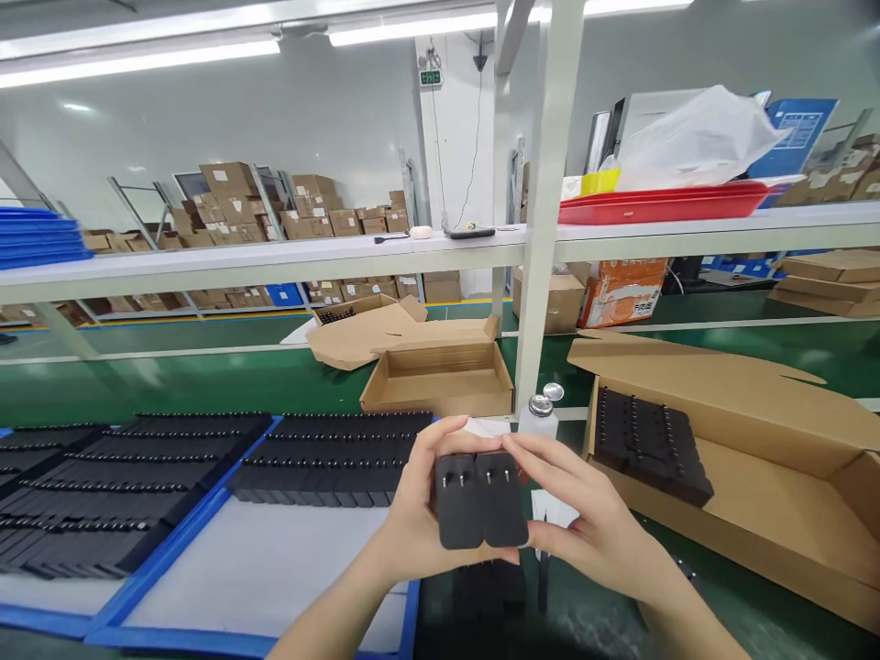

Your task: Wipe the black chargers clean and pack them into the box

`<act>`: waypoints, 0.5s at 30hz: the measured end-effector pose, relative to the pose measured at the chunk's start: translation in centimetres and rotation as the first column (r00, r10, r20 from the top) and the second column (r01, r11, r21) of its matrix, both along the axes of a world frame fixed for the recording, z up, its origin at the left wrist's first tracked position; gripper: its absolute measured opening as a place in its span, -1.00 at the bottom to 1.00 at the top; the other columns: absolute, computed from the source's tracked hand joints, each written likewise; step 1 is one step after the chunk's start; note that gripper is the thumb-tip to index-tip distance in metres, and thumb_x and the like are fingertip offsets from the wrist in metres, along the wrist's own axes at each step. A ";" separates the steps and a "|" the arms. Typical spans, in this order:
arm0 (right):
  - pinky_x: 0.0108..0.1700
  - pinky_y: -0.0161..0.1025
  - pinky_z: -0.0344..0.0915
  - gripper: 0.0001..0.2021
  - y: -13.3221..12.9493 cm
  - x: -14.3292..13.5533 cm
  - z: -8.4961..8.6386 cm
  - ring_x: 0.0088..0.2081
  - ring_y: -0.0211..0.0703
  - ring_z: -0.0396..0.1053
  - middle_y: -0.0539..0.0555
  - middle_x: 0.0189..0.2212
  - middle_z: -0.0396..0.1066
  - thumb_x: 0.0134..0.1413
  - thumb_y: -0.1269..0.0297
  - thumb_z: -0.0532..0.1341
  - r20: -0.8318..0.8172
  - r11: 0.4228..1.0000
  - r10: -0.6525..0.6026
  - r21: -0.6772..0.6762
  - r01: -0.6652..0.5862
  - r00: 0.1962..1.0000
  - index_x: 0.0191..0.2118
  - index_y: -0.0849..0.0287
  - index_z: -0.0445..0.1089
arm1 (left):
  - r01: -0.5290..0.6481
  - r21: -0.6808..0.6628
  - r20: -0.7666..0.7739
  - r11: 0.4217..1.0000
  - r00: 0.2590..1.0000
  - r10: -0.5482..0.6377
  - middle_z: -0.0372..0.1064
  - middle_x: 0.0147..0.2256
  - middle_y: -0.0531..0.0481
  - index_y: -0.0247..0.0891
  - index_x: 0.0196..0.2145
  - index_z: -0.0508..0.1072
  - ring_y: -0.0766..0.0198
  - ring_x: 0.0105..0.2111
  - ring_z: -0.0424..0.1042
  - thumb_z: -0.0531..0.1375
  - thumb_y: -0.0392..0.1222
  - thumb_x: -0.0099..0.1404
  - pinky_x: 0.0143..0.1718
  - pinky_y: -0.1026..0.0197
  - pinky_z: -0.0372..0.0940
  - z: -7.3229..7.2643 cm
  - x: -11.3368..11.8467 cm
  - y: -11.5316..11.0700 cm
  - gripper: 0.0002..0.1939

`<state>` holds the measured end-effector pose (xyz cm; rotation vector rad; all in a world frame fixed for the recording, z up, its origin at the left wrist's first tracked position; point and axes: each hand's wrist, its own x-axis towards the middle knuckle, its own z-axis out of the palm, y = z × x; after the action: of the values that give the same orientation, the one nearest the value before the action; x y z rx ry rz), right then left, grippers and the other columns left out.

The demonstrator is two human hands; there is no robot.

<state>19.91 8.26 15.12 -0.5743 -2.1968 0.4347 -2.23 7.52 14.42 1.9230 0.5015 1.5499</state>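
Note:
Two black blocks with metal pins are held side by side at the centre, their pinned faces turned toward me. My left hand wraps round their left side and underside. On the right, my right hand grips them with its fingertips at the top and the lower right corner. Below the hands, more black blocks lie on the green surface, partly hidden. Rows of similar black blocks fill the back of a blue-edged tray on the left.
An open cardboard box with black blocks stands at the right. An open box sits behind my hands, near a metal-capped bottle and a shelf post. Another tray of blocks lies far left.

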 end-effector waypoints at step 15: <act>0.04 -0.05 0.48 -0.34 8.0 -11.3 -4.9 0.05 0.05 0.47 0.21 0.09 0.43 -0.09 0.12 0.41 0.008 0.720 -0.146 -0.685 0.112 0.989 0.15 0.12 0.25 | -0.555 0.157 -0.549 0.817 0.638 0.540 0.34 0.13 -0.28 -0.20 0.42 -0.46 -0.02 0.10 0.35 0.27 -0.24 0.27 0.11 -0.15 0.34 -7.0 -5.7 6.0 0.08</act>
<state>8.57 16.22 10.22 -1.0905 -1.8847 1.1987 -7.95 13.55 7.38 2.3447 1.4909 1.2247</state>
